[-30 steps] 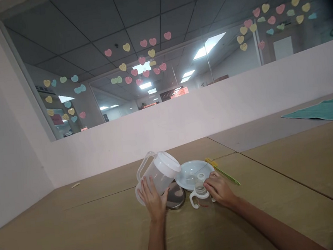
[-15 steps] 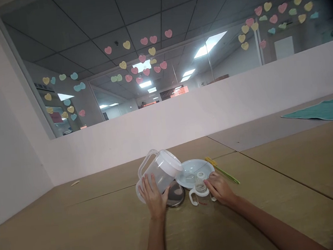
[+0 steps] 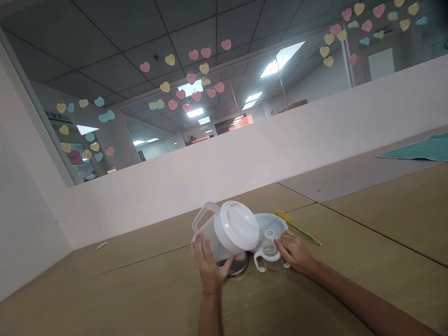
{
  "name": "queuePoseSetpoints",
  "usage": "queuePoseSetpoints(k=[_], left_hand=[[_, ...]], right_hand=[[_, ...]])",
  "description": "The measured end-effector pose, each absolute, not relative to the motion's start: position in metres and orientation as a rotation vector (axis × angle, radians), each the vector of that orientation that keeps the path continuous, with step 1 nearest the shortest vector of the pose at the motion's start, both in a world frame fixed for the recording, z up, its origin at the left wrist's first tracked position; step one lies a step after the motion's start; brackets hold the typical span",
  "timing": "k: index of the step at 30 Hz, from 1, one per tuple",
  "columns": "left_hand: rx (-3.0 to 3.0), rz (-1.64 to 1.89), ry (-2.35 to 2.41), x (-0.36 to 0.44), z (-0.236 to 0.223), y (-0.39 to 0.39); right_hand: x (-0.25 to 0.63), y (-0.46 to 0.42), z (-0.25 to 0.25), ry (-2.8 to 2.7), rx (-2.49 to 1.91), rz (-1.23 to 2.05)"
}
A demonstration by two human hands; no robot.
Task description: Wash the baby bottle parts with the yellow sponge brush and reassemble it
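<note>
Tan wood-look worktop [image 3: 103, 314], made of joined panels with dark seams, runs up to a low white partition wall [image 3: 248, 176]; a grey panel [image 3: 347, 184] sits along the far right edge, with a teal towel [image 3: 430, 149] lying flat on it near the right side. Small pale scrap [image 3: 101, 245] lies by the far edge, left of centre. Above the wall is a glass window [image 3: 142, 91] with pastel paper hearts [image 3: 195, 71] stuck on it, office ceiling and lights behind.

Items are grouped mid-worktop, toward the far edge. Left hand [image 3: 210, 266] wraps the body of a clear plastic pitcher [image 3: 211, 245], fingers up its near side, thumb toward the right; pitcher is tilted, white lid [image 3: 235, 227] facing up and right, handle on the far left. Its lower end sits over a round steel lid [image 3: 238, 266], which shows just beyond the left thumb. Right hand [image 3: 294, 253] is closed against a clear two-handled sippy cup [image 3: 268, 255], fingertips on its right side. Cup stands upright between both hands, just in front of a white shallow bowl [image 3: 270, 222], which the pitcher partly hides. Yellow-green brush [image 3: 298, 233] lies just right of the bowl, beyond the right hand
</note>
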State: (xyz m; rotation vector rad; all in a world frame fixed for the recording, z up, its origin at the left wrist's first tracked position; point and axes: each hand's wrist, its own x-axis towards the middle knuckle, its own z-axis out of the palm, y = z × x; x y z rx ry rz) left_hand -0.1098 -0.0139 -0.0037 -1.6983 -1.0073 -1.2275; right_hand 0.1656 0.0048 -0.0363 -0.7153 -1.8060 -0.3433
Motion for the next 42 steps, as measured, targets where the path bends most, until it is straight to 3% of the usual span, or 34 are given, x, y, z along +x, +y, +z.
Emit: queuePoseSetpoints(k=[5,19,28,35,42], left_hand=[[-1.700,-1.226,-1.003,-0.109,-0.004,-0.013],[-1.207,-1.781,-1.608,-0.109,-0.004,-0.011],[-1.186,-1.740,-1.665,-0.117,-0.013,-0.002],[-1.154,-1.709,-1.603,-0.129,-0.021,0.008],[-1.063,-1.622,-1.627,-0.124,-0.017,0.003]], right_hand=[[0.166,0.003,-0.034,-1.811,-0.733,-0.367],[0.170,0.006,-0.034,-1.811,-0.857,-0.298],[0.193,0.030,-0.034,-1.422,-1.348,-0.192],[0.202,0.036,-0.037,-1.499,-1.955,0.053],[0.210,0.043,-0.049,-1.609,-1.974,0.076]])
